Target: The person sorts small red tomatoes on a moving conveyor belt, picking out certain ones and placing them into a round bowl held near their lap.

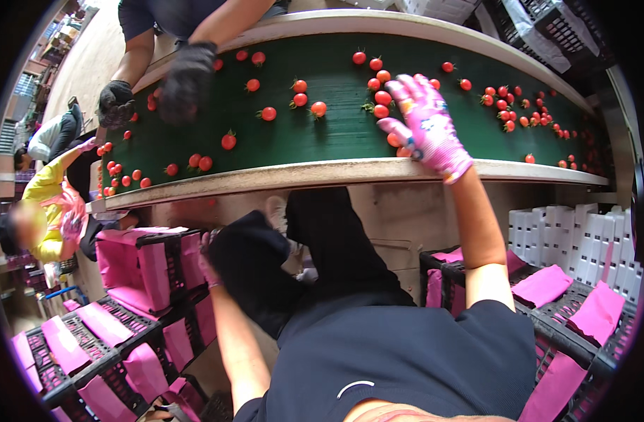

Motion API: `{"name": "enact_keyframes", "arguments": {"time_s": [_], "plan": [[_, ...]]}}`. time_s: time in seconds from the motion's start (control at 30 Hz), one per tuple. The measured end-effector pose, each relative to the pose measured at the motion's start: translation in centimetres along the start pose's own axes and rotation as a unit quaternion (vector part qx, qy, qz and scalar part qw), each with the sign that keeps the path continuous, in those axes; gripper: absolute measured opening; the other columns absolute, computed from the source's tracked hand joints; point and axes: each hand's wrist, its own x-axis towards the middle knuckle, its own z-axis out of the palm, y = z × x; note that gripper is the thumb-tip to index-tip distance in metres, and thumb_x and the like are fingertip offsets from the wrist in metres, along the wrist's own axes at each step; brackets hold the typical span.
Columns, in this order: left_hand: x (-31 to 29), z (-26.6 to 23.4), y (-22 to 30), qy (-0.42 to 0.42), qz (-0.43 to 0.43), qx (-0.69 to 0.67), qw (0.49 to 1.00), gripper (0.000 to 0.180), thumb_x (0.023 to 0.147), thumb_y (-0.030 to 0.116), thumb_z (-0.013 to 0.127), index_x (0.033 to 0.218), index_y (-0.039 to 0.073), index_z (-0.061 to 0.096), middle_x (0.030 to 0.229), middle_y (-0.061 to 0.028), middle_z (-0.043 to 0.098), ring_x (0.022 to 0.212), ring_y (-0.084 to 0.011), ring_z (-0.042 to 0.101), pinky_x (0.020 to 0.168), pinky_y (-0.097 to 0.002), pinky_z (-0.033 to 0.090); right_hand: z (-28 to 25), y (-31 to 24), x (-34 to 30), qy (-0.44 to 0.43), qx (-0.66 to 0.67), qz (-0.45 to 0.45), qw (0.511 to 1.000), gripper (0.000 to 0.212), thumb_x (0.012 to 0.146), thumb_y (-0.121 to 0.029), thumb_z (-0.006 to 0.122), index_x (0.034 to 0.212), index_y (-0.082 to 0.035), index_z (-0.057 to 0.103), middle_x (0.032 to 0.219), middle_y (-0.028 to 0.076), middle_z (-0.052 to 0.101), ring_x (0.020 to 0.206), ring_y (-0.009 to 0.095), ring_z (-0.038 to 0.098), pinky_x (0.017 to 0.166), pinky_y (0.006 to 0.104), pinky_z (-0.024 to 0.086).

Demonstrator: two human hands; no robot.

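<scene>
Observed right hand (429, 126) in pink patterned glove, held palm-down over green conveyor belt (287, 144), with fingers (415, 91) slightly apart and thumb set well away. Noted red tomatoes (381, 111) on the belt just beside fingertips and thumb; seen also scattered toward the left end and grouped toward the right. Found left hand (208, 260) low, near black crate (174, 253) with pink lining; unable to tell state of its fingers, too small in view. Recorded across belt: co-worker's dark-gloved hands (117, 104), one blurred.
</scene>
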Motion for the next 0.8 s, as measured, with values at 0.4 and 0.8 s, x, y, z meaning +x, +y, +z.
{"name": "enact_keyframes", "arguments": {"time_s": [0.4,0.8], "plan": [[2.0,34.8,7.5,-0.278,0.524,0.519,0.615,0.032,0.082,0.003,0.070,0.114,0.002,0.064,0.108,-0.0170,0.067,0.098,-0.0354,0.066,0.089,-0.0412,0.053,1.7,-1.8,-1.7,-0.080,0.170,-0.134,0.973,0.048,0.091,-0.037,0.062,0.126,-0.004,0.060,0.139,0.017,0.052,0.138,0.041,0.036,0.116,0.0517,0.025],[6.2,43.0,3.0,-0.363,0.393,0.591,0.604,0.041,0.082,0.010,0.075,0.121,0.008,0.063,0.132,-0.0134,0.059,0.122,-0.0316,0.056,0.102,-0.0399,0.046,2.0,1.4,0.2,-0.104,0.072,0.016,0.992,0.061,0.092,-0.046,0.060,0.137,-0.007,0.049,0.141,0.022,0.043,0.129,0.043,0.044,0.110,0.0493,0.033]]}}
